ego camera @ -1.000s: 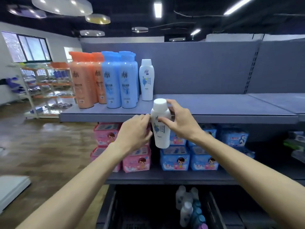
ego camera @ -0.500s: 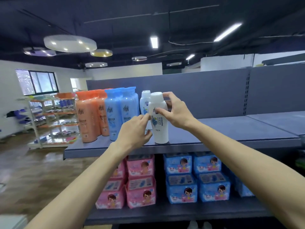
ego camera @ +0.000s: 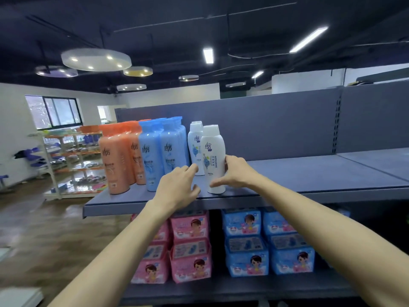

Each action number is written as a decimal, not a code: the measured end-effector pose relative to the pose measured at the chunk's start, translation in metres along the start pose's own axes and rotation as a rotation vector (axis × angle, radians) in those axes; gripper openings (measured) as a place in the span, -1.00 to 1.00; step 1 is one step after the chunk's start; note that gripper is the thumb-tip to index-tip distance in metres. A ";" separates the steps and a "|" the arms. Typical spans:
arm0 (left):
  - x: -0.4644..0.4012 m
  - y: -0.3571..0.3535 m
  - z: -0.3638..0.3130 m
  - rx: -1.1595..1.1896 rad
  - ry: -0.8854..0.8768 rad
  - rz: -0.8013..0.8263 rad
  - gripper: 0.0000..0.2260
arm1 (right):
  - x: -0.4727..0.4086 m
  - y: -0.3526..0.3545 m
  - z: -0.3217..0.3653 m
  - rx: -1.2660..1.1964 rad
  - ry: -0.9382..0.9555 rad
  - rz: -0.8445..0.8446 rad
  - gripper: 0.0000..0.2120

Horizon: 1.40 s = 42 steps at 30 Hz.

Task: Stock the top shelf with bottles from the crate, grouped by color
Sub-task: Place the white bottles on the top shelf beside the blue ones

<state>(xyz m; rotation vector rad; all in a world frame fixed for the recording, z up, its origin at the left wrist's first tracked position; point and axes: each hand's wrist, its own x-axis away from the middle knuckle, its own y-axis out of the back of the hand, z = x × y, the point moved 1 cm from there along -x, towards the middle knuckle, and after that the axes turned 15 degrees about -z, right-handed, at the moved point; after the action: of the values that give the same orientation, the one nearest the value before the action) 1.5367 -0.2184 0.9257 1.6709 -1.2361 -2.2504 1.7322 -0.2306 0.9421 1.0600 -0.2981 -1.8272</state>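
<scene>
Right hand grips white bottle on shelf; left hand loose, fingertips blurred.

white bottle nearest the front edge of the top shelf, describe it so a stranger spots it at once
On the grey top shelf, look right of the orange and blue bottles. The white bottle stands upright at the front, with the right hand on it. Its twin behind stands untouched, further back.

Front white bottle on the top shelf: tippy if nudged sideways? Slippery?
The front white bottle is tall on a narrow base, so a high sideways nudge would probably tip it. Its surface looks smooth and glossy, likely somewhat slick. The right hand grips it low, which should steady it.
</scene>
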 end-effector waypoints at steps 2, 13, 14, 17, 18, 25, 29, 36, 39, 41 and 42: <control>-0.001 -0.002 0.002 -0.014 0.016 0.008 -0.76 | -0.006 -0.008 0.002 -0.005 -0.041 0.003 -0.44; -0.012 -0.021 0.012 -0.030 0.085 -0.004 -0.75 | -0.037 -0.065 0.001 -0.047 -0.143 -0.141 -0.47; -0.011 -0.022 0.014 -0.037 0.087 -0.006 -0.75 | -0.039 -0.070 -0.001 -0.052 -0.152 -0.152 -0.48; -0.010 -0.023 0.018 -0.057 0.103 -0.009 -0.75 | -0.044 -0.081 -0.004 -0.062 -0.171 -0.179 -0.52; -0.010 -0.023 0.019 -0.058 0.105 -0.009 -0.75 | -0.046 -0.083 -0.004 -0.062 -0.178 -0.184 -0.53; -0.009 -0.026 0.024 -0.054 0.080 -0.029 -0.77 | -0.050 -0.101 -0.011 -0.068 -0.209 -0.194 -0.63; -0.010 -0.031 0.025 -0.047 0.085 -0.074 -0.79 | -0.052 -0.103 -0.011 -0.058 -0.166 -0.176 -0.63; -0.007 -0.038 0.023 -0.023 0.093 -0.081 -0.82 | -0.050 -0.100 -0.015 -0.065 -0.171 -0.151 -0.67; -0.004 -0.036 0.023 -0.002 0.096 -0.075 -0.82 | -0.049 -0.099 -0.013 -0.058 -0.173 -0.148 -0.69; -0.001 -0.034 0.023 0.001 0.093 -0.068 -0.81 | -0.046 -0.098 -0.010 -0.051 -0.181 -0.140 -0.69; 0.001 -0.032 0.022 0.002 0.093 -0.064 -0.80 | -0.045 -0.097 -0.008 -0.047 -0.184 -0.136 -0.70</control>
<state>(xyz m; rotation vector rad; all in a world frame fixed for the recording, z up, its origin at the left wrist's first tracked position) 1.5301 -0.1852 0.9059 1.8184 -1.1814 -2.1781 1.6855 -0.1426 0.9023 0.9003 -0.2969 -2.0487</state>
